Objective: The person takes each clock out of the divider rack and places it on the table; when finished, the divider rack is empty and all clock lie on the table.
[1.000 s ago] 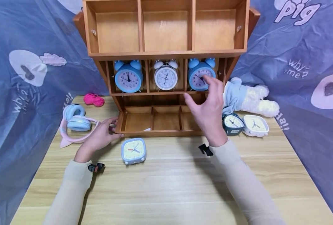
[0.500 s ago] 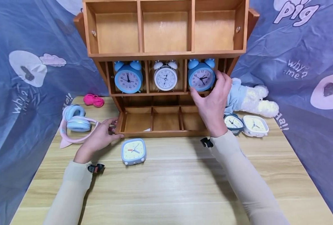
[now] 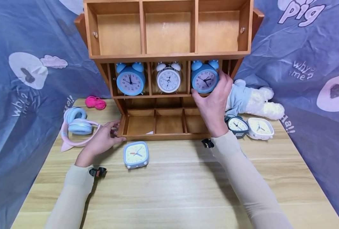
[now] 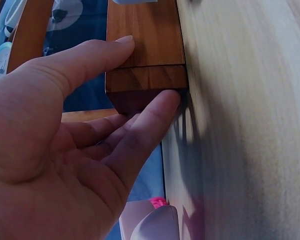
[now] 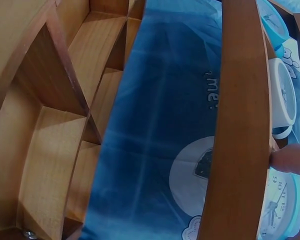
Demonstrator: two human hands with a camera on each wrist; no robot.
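A wooden shelf rack (image 3: pixel 169 58) with several compartments stands at the back of the table. My left hand (image 3: pixel 102 140) grips its lower left corner; in the left wrist view the thumb lies on the front board (image 4: pixel 152 45) and a finger touches the end. In the middle row's right compartment is a blue twin-bell alarm clock (image 3: pixel 205 80). My right hand (image 3: pixel 214 103) holds this clock, thumb at its lower left and fingers at its right side. A white twin-bell clock (image 3: pixel 168 80) and another blue alarm clock (image 3: pixel 130 83) occupy the other compartments of that row.
A blue-rimmed square clock (image 3: pixel 136 155) lies before the rack. Cat-ear headphones (image 3: pixel 80 126) and a pink bundle (image 3: pixel 95 102) are at left. Right of the rack lie a dark green clock (image 3: pixel 237 125), a white clock (image 3: pixel 260 128) and a plush toy (image 3: pixel 253 100).
My right hand has moved from in front of the right blue clock's face to its side and lower edge, taking hold of it. The left hand keeps its place on the rack.
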